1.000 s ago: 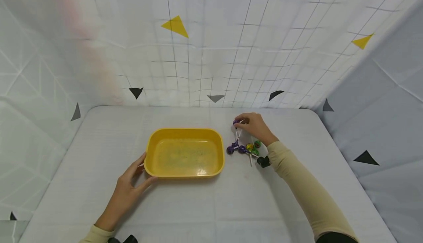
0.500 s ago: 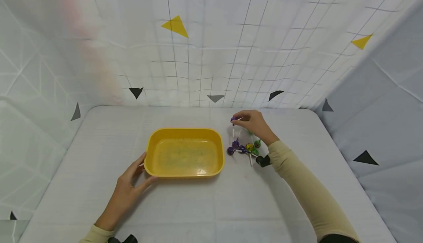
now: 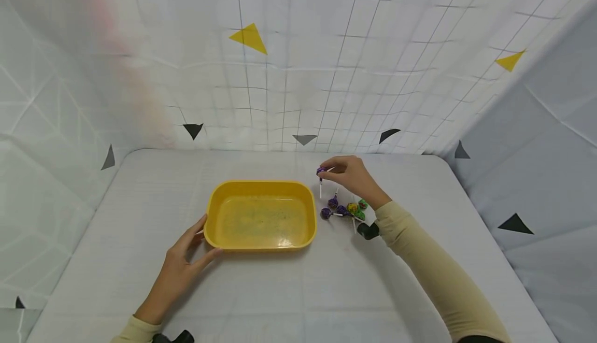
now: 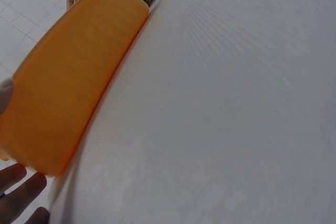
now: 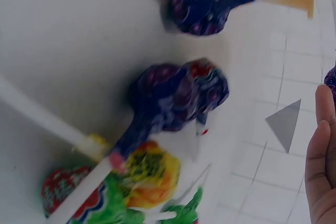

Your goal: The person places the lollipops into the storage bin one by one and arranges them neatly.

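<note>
A purple-wrapped lollipop (image 3: 321,172) is pinched by its head between the thumb and fingers of my right hand (image 3: 351,176), its white stick hanging down. That hand is beyond the tray's back right corner. My left hand (image 3: 179,260) holds the yellow plastic tray (image 3: 261,246) at its front left corner, thumb on the front side and fingers at the left end. Right of the tray lie several more lollipops: purple ones (image 3: 326,213), a yellow one (image 3: 352,208) and green ones (image 3: 363,204). In the right wrist view, purple lollipops (image 5: 164,95) fill the middle.
A white-covered table (image 3: 261,291) bears everything, with white sheets (image 3: 298,89) rising at its back and sides. Dark wrist mounts (image 3: 368,230) are strapped to both wrists, the right one close over the lollipops.
My right hand has lifted the purple lollipop from the others and carried it left toward the tray. The left hand and the tray have stayed in place.
</note>
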Tool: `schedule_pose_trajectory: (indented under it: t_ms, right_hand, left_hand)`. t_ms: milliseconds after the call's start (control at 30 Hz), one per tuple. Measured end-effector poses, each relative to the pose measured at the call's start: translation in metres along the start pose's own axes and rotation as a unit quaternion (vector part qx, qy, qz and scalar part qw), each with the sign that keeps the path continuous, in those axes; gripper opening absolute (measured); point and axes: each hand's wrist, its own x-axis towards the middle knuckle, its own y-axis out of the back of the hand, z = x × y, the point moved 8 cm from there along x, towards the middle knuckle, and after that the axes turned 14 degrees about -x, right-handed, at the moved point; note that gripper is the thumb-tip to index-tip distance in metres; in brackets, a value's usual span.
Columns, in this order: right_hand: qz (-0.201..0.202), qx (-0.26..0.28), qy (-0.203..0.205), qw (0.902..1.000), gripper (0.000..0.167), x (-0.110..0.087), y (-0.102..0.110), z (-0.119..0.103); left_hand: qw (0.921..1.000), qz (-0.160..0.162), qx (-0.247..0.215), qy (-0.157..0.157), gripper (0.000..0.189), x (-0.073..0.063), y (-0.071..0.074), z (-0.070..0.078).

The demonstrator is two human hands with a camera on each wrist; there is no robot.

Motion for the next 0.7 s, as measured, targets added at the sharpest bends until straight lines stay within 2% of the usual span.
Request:
schedule_pose_trajectory:
  t_ms: [533,700]
  right_hand:
    - [-0.012,0.012,0.041,0.9990,0.026,-0.004,-0.007,-0.035]
    - [-0.016,-0.004,0.054,0.9984,0.025,-0.003,-0.009,-0.046]
  left_hand:
    - [0.9999,-0.008,0.000,0.014,0.088,-0.001,0.000,0.001]
    - [0.9998,-0.008,-0.002,0.016,0.088,-0.001,0.000,0.002]
